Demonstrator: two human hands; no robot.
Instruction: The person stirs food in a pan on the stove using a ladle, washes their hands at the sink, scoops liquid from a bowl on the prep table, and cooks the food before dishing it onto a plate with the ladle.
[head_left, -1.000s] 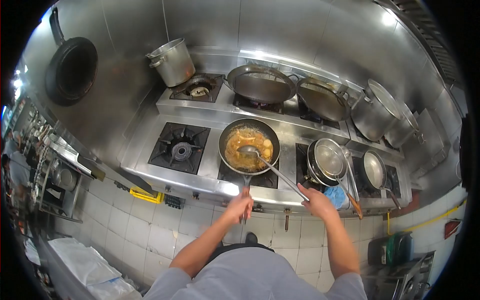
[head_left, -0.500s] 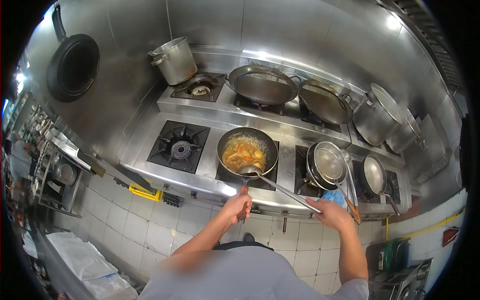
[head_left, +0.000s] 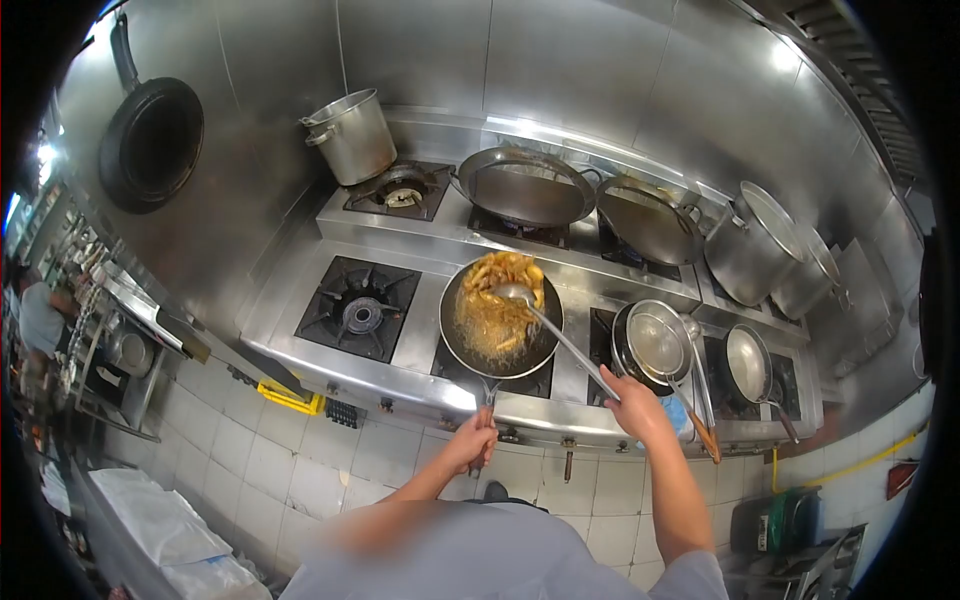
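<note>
A dark round pan [head_left: 456, 335] is over the front middle burner, with its handle toward me. My left hand [head_left: 472, 442] is wrapped round that handle. My right hand [head_left: 636, 405] holds the shaft of a long metal ladle [head_left: 570, 345]. The ladle's bowl is among the brown-orange food [head_left: 498, 310], which is heaped against the far side of the pan, with liquid and bubbles nearer to me.
Behind stand two wide pans [head_left: 527, 190] [head_left: 650, 222], a tall pot [head_left: 353, 140] at left and large pots [head_left: 752, 245] at right. Strainers [head_left: 657, 338], a small pan [head_left: 747, 362] and a blue cloth [head_left: 674, 412] are on the right. A person [head_left: 42, 318] is at far left.
The food has shifted to the pan's far side and heaped up. The ladle's bowl has moved from the near rim away from me into the food, and my right hand has moved slightly left.
</note>
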